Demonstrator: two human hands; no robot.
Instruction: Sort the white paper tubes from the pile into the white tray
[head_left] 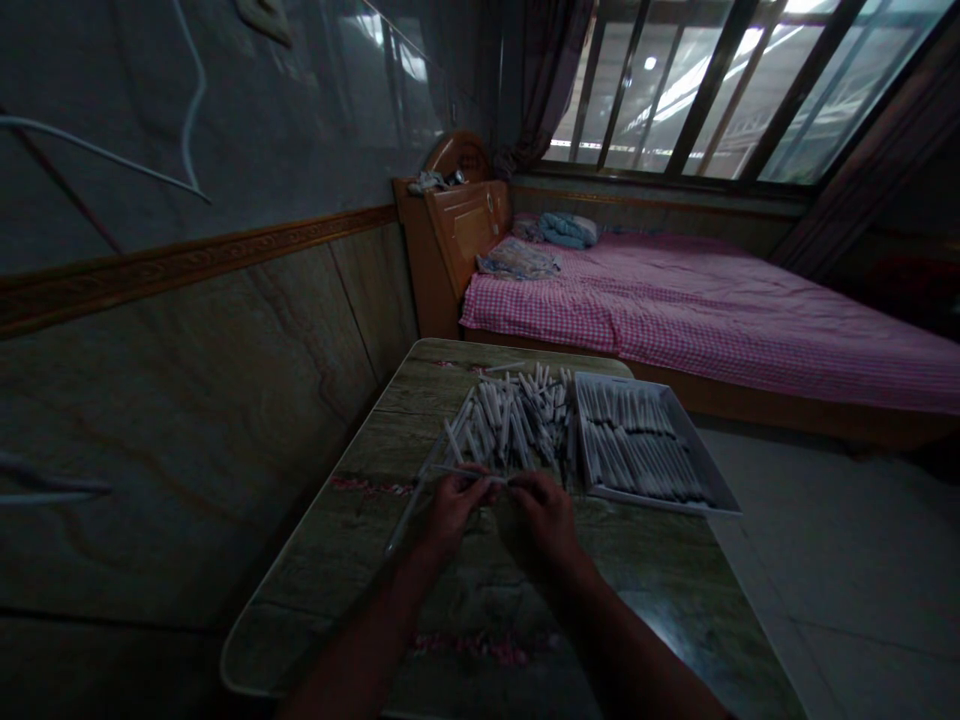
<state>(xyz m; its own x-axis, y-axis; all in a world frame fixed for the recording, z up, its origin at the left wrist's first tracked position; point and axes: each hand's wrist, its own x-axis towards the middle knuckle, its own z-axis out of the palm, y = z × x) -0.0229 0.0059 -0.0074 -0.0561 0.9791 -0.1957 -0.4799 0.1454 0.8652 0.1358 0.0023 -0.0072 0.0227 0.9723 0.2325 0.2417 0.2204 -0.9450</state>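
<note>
A thin, pale, pen-like stick lies nearly level above the near side of the table. My left hand is closed around its middle, with one end poking out to the left. At the other end, the fingers of my right hand are pinched together. Just beyond both hands is a loose heap of similar white sticks, some with dark ends. To the right, a shallow white box holds many such sticks in two neat rows. Dim light hides the finer detail of the sticks.
The wood-patterned table has rounded corners and stands beside a marbled wall. A clear, flat strip or tray edge lies left of the heap. Beyond the table is a bed with a pink checked sheet, below a window.
</note>
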